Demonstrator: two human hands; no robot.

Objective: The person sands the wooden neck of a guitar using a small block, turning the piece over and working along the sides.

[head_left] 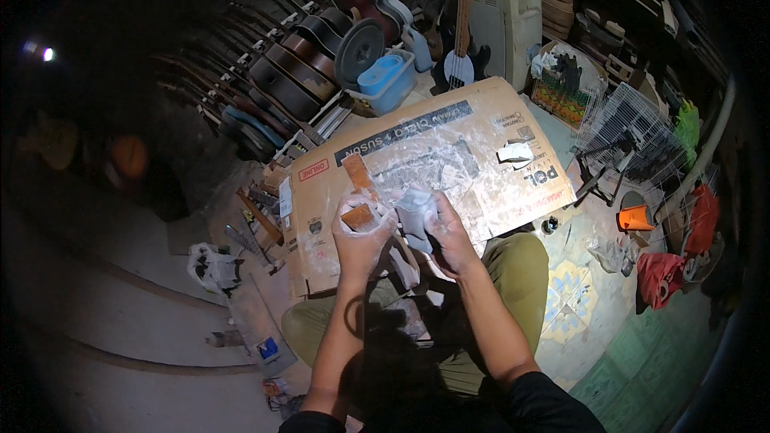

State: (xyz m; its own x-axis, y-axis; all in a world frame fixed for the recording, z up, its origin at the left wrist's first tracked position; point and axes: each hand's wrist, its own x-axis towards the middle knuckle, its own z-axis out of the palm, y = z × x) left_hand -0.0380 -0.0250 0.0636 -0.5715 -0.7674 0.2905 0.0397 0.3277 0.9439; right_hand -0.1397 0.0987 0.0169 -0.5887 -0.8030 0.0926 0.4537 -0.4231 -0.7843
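1. Brown block (358, 216), likely wood, held in curled left hand (366, 244): best kept still.
2. Grey sheet (415, 212), pinched in right hand (451, 236), just right of block: best kept flat, rubbed softly.
3. Brown strip (358, 175) just past left hand; cannot tell if joined to block.
4. Dusty cardboard (491, 106) past both hands: good for catching powder.

Dark guitars (281, 78) in a row beside a blue tub (398, 95); orange container (636, 219) near a red bundle (659, 281)
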